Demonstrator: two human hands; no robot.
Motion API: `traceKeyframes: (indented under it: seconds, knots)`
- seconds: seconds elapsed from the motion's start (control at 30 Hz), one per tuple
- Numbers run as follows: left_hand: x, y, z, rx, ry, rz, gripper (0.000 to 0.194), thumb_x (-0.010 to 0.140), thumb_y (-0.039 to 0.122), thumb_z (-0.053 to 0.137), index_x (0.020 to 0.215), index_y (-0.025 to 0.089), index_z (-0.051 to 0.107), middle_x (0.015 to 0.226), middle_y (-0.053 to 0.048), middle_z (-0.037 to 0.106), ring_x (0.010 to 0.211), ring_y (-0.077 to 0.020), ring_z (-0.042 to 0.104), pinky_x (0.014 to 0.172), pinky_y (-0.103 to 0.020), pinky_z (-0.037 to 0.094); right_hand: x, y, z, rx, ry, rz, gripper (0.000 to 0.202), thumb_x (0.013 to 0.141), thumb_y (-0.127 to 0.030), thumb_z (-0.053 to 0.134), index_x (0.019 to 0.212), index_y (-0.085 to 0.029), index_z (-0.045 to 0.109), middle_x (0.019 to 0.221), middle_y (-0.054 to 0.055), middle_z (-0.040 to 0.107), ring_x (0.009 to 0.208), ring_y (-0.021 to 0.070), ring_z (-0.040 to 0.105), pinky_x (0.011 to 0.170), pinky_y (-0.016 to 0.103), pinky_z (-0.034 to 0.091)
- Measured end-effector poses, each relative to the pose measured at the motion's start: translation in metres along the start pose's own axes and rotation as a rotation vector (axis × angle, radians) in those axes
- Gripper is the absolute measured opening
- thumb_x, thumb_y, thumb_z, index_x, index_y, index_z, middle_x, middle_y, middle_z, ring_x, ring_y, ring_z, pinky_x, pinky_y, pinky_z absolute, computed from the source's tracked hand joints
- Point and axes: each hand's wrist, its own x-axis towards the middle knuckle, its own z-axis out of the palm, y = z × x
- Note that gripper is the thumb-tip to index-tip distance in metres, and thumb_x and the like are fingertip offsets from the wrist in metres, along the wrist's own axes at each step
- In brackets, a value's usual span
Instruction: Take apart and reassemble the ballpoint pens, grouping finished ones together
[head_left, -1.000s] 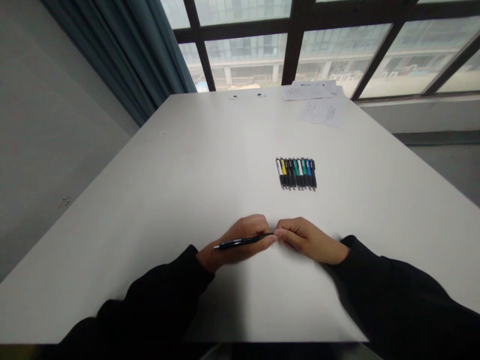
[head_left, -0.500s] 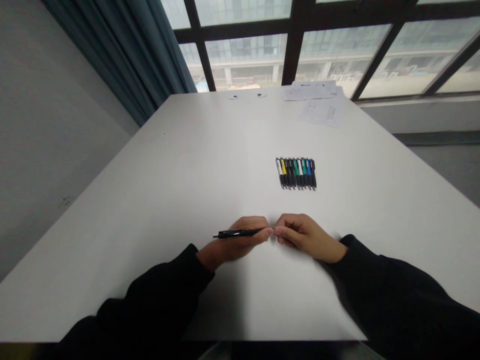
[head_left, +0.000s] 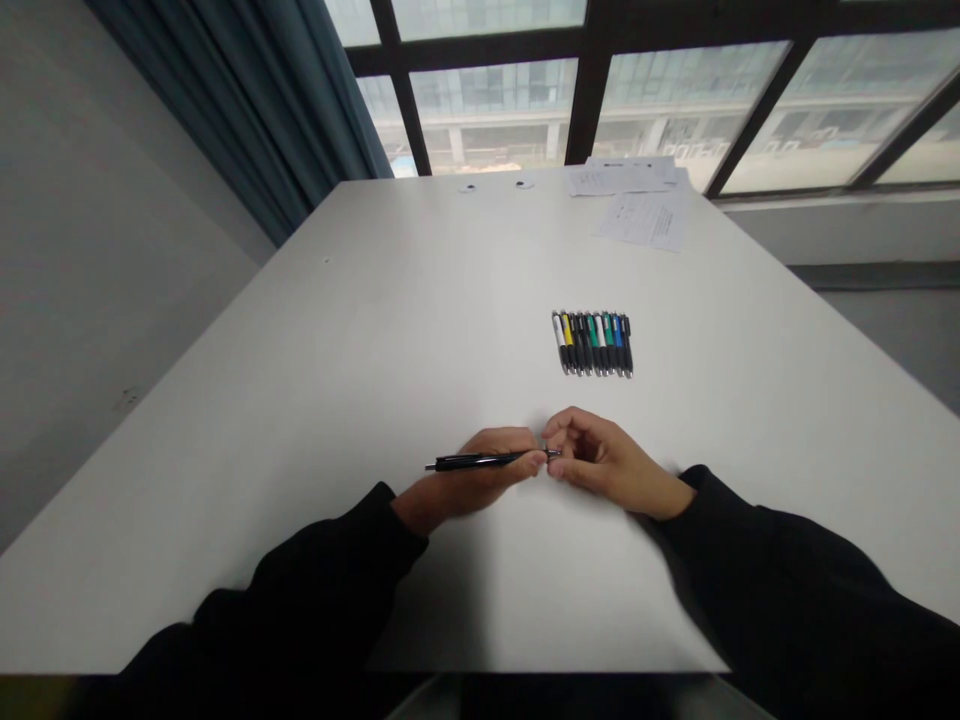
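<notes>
A black pen (head_left: pixel 472 461) lies across my left hand (head_left: pixel 491 470), which is closed on it near the front edge of the white table. The silver tip end of the pen sticks out past my left fingertips, pointing right. My right hand (head_left: pixel 600 458) is right beside that tip, its thumb and fingers curled but apart around it. Whether the right fingers touch the tip is too small to tell. Beyond my right hand, a row of several pens (head_left: pixel 592 344) with white, yellow, green, blue and black barrels lies side by side.
Several printed papers (head_left: pixel 643 218) lie at the far right corner of the white table (head_left: pixel 420 330). Two small white round items with dark spots sit at the far edge (head_left: pixel 495 180). Behind are windows and a blue curtain (head_left: pixel 262 90).
The fingers of my right hand have parted from their pinch at the pen's tip, and the silver tip now shows. My left hand keeps its hold on the pen.
</notes>
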Motion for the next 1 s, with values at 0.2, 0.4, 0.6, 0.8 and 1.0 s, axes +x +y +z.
traceKeyframes:
  seconds: [0.2, 0.4, 0.6, 0.8, 1.0]
  knots:
    - [-0.0006, -0.0005, -0.0005, 0.016, 0.008, -0.022, 0.042, 0.104, 0.045, 0.041, 0.079, 0.016, 0.059, 0.076, -0.001, 0.054, 0.07, -0.0132, 0.049, 0.068, -0.028, 0.037, 0.0001, 0.0005, 0.0008, -0.019, 0.007, 0.027, 0.031, 0.09, -0.046, 0.072, 0.087, -0.016, 0.064, 0.058, -0.005, 0.052, 0.049, 0.0076, 0.041, 0.048, 0.023, 0.032]
    - [-0.0007, -0.0021, -0.0002, 0.02, 0.014, 0.002, 0.04, 0.104, 0.043, 0.042, 0.078, 0.016, 0.058, 0.075, 0.0, 0.053, 0.07, -0.0126, 0.048, 0.068, -0.028, 0.037, 0.0019, -0.0008, -0.0002, -0.008, -0.002, 0.022, 0.033, 0.088, -0.046, 0.075, 0.099, -0.017, 0.067, 0.067, -0.003, 0.059, 0.054, 0.0087, 0.049, 0.048, 0.021, 0.036]
    - [-0.001, -0.0017, -0.0007, 0.042, 0.036, -0.045, 0.043, 0.103, 0.045, 0.04, 0.077, 0.016, 0.059, 0.073, -0.001, 0.055, 0.068, -0.0132, 0.05, 0.066, -0.028, 0.038, 0.0017, 0.0023, -0.0006, -0.007, 0.028, 0.033, 0.032, 0.085, -0.046, 0.078, 0.09, -0.016, 0.067, 0.059, -0.004, 0.059, 0.048, 0.008, 0.046, 0.046, 0.022, 0.035]
    - [-0.0008, 0.0012, -0.0008, 0.044, 0.058, -0.045, 0.042, 0.102, 0.042, 0.043, 0.075, 0.016, 0.062, 0.072, -0.002, 0.056, 0.067, -0.0131, 0.051, 0.065, -0.028, 0.038, 0.0013, 0.0026, 0.0015, 0.048, 0.059, 0.008, 0.032, 0.08, -0.043, 0.082, 0.089, -0.018, 0.064, 0.055, -0.007, 0.051, 0.046, 0.007, 0.039, 0.045, 0.023, 0.03]
    - [0.0004, -0.0005, 0.0023, -0.182, 0.138, -0.148, 0.028, 0.097, 0.039, 0.054, 0.103, 0.015, 0.067, 0.072, 0.0, 0.061, 0.063, -0.0113, 0.052, 0.061, -0.025, 0.041, 0.0016, 0.0044, 0.0018, 0.031, 0.08, -0.011, 0.033, 0.082, -0.045, 0.081, 0.092, -0.018, 0.066, 0.056, -0.008, 0.047, 0.047, 0.0074, 0.035, 0.046, 0.024, 0.028]
